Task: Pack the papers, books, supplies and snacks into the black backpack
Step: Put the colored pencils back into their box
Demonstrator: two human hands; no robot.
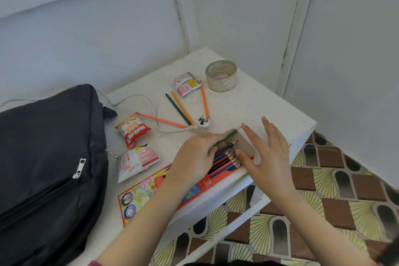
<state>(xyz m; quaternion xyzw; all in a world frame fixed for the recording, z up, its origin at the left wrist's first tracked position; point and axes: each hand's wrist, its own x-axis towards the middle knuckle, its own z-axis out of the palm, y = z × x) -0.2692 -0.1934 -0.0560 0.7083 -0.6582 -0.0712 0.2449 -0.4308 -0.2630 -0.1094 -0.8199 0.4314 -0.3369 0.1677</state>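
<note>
Left fingers (pixel 205 137) cover green pencil (pixel 228 135) end (box (pixel 149 188) half-hidden).

Likely a room at home: a worn white table (pixel 248 101) stands in a corner of pale painted walls (pixel 356 49), over flooring (pixel 323 190) patterned in brown and yellow. A backpack (pixel 43 147), snack packets (pixel 132 128), coloured pencils (pixel 182 108) and a corded plug (pixel 199 126) lie on the table.

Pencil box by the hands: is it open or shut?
Open. The pencil box has its flap folded back, and a row of coloured pencils shows inside. The left hand holds a green pencil.
</note>
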